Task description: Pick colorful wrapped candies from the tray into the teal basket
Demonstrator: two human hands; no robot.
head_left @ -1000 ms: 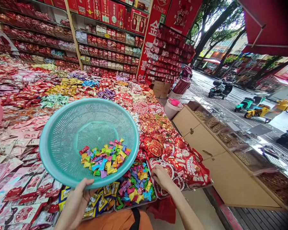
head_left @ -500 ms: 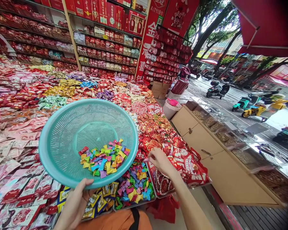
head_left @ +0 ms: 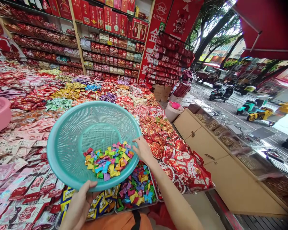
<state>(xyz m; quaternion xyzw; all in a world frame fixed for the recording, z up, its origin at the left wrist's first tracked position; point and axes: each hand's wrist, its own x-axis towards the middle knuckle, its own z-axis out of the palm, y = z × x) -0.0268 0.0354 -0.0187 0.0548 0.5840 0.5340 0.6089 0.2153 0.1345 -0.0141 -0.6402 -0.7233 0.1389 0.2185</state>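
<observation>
A teal plastic colander (head_left: 62,150) is tilted toward me, with a small heap of bright wrapped candies (head_left: 109,159) along its near right side. My left hand (head_left: 83,198) grips its near rim, thumb on top and fingers underneath. At the colander's right rim, my right hand (head_left: 142,148) reaches over the edge with its fingers apart and nothing seen in them. Below the rim lies a tray of the same colourful candies (head_left: 138,188). Beside it, partly covered by the colander, are yellow and blue packets (head_left: 103,203).
Red packets (head_left: 187,166) fill the space right of the candy tray, and pink and red packets (head_left: 21,182) spread out on the left. A pink basket (head_left: 1,116) stands at the left edge. Wooden cabinets (head_left: 216,159) with clear bins flank the right. Stocked shelves (head_left: 112,48) line the back.
My right hand has moved from above the red packets up and left to the colander's right rim, and its fingers have spread. The left hand still holds the colander.
</observation>
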